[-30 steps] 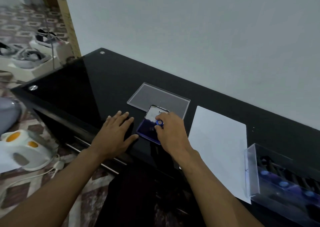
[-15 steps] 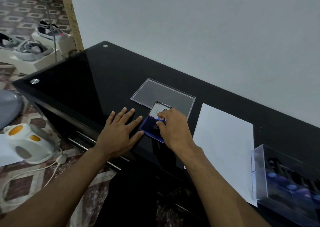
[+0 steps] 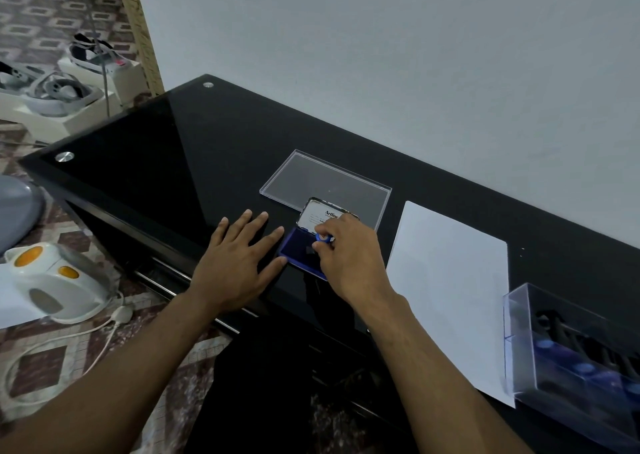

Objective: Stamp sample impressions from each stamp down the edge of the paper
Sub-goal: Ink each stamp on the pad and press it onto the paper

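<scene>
My right hand [image 3: 346, 256] pinches a small stamp with a blue knob [image 3: 323, 239] and holds it over the open blue ink pad [image 3: 298, 251]. The pad's lid [image 3: 313, 215] stands tilted up behind it, with a white label inside. My left hand [image 3: 239, 259] lies flat on the black glass table [image 3: 173, 162], its fingers touching the pad's left edge. A blank white sheet of paper [image 3: 450, 280] lies to the right of the pad. A clear box [image 3: 568, 360] at the far right holds several more blue-knobbed stamps.
A clear plastic lid [image 3: 325, 187] lies flat behind the ink pad. The white wall runs close along the table's far edge. On the floor at left stand a white kettle [image 3: 52, 280] with its cord and white boxes with headsets [image 3: 59, 97].
The camera has shifted slightly. My right hand with the stamp stays at the ink pad, moving only a little. My left hand keeps its place beside the pad.
</scene>
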{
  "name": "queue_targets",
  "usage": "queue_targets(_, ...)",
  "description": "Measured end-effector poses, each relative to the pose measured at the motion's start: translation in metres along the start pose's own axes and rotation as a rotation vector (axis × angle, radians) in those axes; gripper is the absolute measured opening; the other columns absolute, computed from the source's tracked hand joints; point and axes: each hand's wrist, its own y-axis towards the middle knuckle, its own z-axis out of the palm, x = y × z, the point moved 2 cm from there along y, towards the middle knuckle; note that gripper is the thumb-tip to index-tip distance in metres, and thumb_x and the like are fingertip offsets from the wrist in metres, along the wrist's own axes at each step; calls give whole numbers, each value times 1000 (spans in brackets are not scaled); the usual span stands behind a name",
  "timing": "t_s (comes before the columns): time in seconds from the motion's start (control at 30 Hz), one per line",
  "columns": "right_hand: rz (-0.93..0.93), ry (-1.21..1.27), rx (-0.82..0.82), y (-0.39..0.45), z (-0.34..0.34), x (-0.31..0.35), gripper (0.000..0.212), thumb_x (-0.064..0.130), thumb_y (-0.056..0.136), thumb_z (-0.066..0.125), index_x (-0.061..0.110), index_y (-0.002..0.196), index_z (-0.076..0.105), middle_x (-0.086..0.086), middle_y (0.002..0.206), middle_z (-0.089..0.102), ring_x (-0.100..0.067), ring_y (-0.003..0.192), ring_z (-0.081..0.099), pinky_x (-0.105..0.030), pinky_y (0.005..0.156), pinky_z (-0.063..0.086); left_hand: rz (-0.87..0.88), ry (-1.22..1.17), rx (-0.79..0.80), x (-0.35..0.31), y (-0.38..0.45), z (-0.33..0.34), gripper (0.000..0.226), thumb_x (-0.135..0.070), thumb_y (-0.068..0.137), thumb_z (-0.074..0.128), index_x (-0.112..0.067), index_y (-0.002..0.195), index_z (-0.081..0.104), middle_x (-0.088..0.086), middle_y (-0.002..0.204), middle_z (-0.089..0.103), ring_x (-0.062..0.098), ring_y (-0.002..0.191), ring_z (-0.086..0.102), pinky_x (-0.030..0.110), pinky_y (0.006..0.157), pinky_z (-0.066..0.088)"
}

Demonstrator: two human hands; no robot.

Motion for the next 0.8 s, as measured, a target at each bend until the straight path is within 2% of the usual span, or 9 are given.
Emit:
queue_targets(0.17, 21, 8, -5, -2, 1, -1, 32, 26, 96, 61, 21, 128, 63, 2, 129, 59, -12, 116, 55, -21, 96, 42, -3, -5, -7, 0, -1, 0, 72, -73, 97, 7, -38, 156, 29, 2, 166, 23, 25, 155, 10, 54, 124, 10)
queue_targets(0.33, -14, -67, 13, -1, 3, 1, 32, 21, 99, 58, 15, 130, 62, -3, 129, 58, -16, 119, 54, -27, 100, 44, -1, -5, -12, -1, -1, -1, 74, -74, 97, 5, -37, 155, 31, 3, 165, 25, 25, 155, 12, 55, 124, 12)
queue_targets(0.5, 16, -14, -6, 0, 5, -1, 31, 21, 98, 59, 15, 128, 63, -3, 130, 59, -15, 118, 55, -25, 100, 44, -8, -5, -9, 0, -1, 0, 75, -74, 96, 3, -38, 156, 29, 2, 166, 22, 24, 155, 9, 54, 124, 11)
queue_targets(0.6, 66, 110, -80, -1, 8, -4, 32, 23, 96, 62, 18, 128, 65, 0, 129, 60, -13, 115, 57, -23, 98, 45, -10, -8, -3, 0, 0, 0, 74, -74, 96, 4, -39, 156, 28, 2, 167, 21, 23, 155, 8, 53, 124, 9)
queue_targets(0.73, 71, 167, -116, -1, 13, -6, 33, 23, 92, 67, 21, 126, 66, 2, 126, 61, -13, 112, 60, -29, 99, 51, -13, -4, 4, 1, 0, 1, 73, -74, 95, 5, -39, 156, 26, 1, 167, 18, 22, 156, 5, 52, 125, 6)
queue_targets(0.8, 77, 161, -111, -1, 13, -6, 34, 24, 93, 66, 21, 127, 65, 2, 127, 61, -14, 114, 59, -28, 99, 49, -13, -2, 0, 1, 0, 0, 74, -74, 95, 4, -39, 156, 27, 1, 167, 19, 22, 156, 6, 52, 125, 6)
